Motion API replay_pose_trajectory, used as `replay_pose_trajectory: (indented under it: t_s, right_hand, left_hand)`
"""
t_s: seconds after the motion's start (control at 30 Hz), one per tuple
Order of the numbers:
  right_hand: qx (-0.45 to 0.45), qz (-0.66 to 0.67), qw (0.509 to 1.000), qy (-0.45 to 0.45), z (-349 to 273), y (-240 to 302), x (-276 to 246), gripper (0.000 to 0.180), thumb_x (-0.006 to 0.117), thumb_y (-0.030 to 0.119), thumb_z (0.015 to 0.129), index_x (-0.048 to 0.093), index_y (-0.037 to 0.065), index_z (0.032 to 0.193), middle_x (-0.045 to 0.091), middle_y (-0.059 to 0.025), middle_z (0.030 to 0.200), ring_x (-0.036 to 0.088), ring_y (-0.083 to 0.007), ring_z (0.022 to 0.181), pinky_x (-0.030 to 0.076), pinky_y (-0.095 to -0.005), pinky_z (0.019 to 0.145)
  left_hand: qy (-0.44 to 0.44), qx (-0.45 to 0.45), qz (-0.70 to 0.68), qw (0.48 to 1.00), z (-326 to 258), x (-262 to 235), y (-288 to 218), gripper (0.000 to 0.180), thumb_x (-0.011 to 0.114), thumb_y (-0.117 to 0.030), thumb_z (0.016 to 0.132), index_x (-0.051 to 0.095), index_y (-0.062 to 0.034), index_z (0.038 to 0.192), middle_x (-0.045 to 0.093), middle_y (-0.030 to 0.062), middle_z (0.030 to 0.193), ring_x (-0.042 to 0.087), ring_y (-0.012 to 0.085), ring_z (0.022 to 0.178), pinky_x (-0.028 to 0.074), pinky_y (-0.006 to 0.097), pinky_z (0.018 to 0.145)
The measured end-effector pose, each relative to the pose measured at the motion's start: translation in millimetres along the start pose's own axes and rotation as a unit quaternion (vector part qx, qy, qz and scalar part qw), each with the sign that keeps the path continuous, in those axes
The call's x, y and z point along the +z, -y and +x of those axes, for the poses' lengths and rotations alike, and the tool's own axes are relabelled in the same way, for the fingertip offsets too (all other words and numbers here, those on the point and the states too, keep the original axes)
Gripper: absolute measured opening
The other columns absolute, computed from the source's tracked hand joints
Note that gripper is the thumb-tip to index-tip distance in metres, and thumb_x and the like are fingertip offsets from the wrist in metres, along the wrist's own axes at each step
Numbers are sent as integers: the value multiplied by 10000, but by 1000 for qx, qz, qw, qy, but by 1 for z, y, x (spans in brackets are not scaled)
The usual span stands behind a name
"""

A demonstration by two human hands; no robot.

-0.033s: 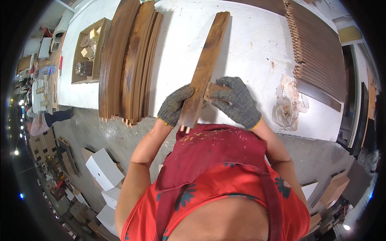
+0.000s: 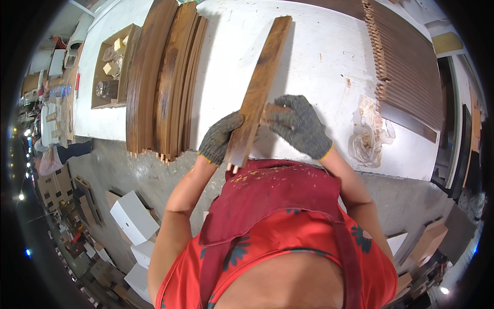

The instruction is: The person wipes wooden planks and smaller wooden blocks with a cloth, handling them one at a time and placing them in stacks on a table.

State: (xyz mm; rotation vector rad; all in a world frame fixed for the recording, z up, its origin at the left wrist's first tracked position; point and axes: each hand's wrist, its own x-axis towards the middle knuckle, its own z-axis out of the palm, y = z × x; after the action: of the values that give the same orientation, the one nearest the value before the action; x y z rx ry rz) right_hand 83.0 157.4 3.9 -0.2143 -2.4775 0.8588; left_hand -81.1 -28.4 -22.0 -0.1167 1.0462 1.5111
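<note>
Cardboard box (image 2: 105, 77): sitting at ten o'clock on the white table (image 2: 319, 67), holding small pale blocks and a clear bag.
Stack of boards (image 2: 162, 82): lying at eleven o'clock, dark planks on edge side by side, their near ends overhanging the table edge.
Left hand (image 2: 220, 137): wearing a grey knit glove, fingers curling closed around the left edge of the plank's near end, just left of centre.
Wooden plank (image 2: 260, 87): running from centre up toward twelve o'clock, brown and streaked, its far part lying on the table, its near end with small tenons sticking out over the red apron (image 2: 278, 201).
Right hand (image 2: 298, 125): gloved too, fingers bending narrowly, fingertips pressing the plank's right edge.
Plastic wrap (image 2: 370, 134): lying crumpled at three o'clock.
Slat stack (image 2: 406, 62): lying at one o'clock.
</note>
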Motion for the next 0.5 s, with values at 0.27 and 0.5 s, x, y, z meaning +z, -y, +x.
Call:
replay_pose_trajectory:
  t_s: [0.27, 0.5]
  right_hand:
    - [230, 194, 952, -59, 53, -115, 5, 250, 749, 257, 813, 742, 140, 1034, 699, -43, 969, 611, -159, 921, 501, -292, 854]
    - [377, 208, 891, -140, 24, -132, -13, 269, 729, 243, 856, 718, 60, 1053, 668, -42, 999, 605, -97, 869, 504, -245, 781]
  left_hand:
    - [-42, -31, 15, 999, -33, -25, 9, 570, 712, -264, 855, 509, 15, 1308, 664, 100, 986, 647, 192, 829, 555, 309, 739]
    - [-44, 55, 216, 974, -17, -37, 18, 579, 642, -198, 888, 446, 34, 1380, 574, 137, 1269, 561, 188, 1105, 467, 308, 933]
